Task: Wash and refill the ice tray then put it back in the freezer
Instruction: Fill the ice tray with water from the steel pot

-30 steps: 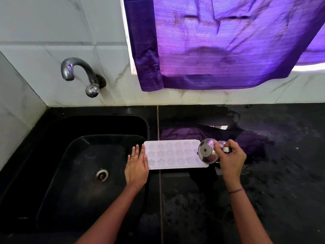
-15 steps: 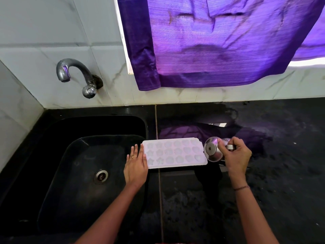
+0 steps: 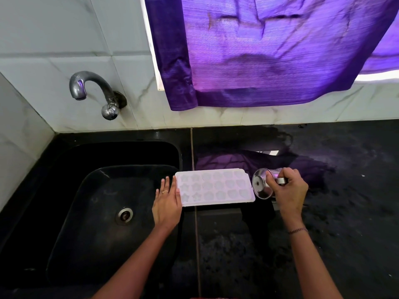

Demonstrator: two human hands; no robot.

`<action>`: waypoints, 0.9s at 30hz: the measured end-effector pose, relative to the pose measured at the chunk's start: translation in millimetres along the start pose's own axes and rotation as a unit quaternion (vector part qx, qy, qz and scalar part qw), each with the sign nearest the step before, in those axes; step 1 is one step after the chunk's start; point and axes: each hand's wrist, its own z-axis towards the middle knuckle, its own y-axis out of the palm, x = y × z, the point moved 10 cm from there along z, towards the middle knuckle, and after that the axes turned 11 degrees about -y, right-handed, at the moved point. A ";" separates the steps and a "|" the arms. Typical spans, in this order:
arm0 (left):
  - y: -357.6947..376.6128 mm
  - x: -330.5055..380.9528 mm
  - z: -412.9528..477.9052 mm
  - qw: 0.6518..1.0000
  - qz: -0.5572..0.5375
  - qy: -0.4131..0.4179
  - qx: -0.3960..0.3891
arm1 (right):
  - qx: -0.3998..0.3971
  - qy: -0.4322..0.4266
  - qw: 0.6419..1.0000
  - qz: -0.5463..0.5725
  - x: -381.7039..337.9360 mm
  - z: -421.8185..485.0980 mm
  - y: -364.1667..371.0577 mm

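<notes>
Ice tray [image 3: 216, 187] lies flat on the black tabletop [image 3: 323, 234], just right of the sink [image 3: 86, 212]. Left hand [image 3: 167, 203] is flat, fingers straight, against the tray's sink-side end. Right hand [image 3: 289, 190] grips a steel cup [image 3: 262, 184], tipped sideways, at the tray end far from the sink.

A home kitchen: a black sink [image 3: 71, 190] set in a counter [image 3: 345, 212], wall tap [image 3: 92, 89], tiled wall [image 3: 54, 39], curtain [image 3: 269, 50].

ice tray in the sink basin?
No, the ice tray lies on the black counter beside the sink.
</notes>
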 end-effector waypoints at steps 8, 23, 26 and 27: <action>-0.5 0.3 -0.5 1.000 -0.008 -0.001 -0.002 | -0.009 -0.017 0.999 -0.026 -2.3 0.4 2.2; -21.8 4.9 -0.3 0.999 -0.040 -0.031 0.016 | 0.065 0.127 0.981 0.134 18.8 -8.7 4.4; -31.8 8.8 1.8 0.996 -0.066 -0.051 0.017 | 0.070 0.148 0.967 0.195 9.3 -10.3 18.2; -34.5 11.9 1.9 0.995 -0.081 -0.055 0.014 | 0.069 0.153 0.963 0.213 4.1 -10.7 25.0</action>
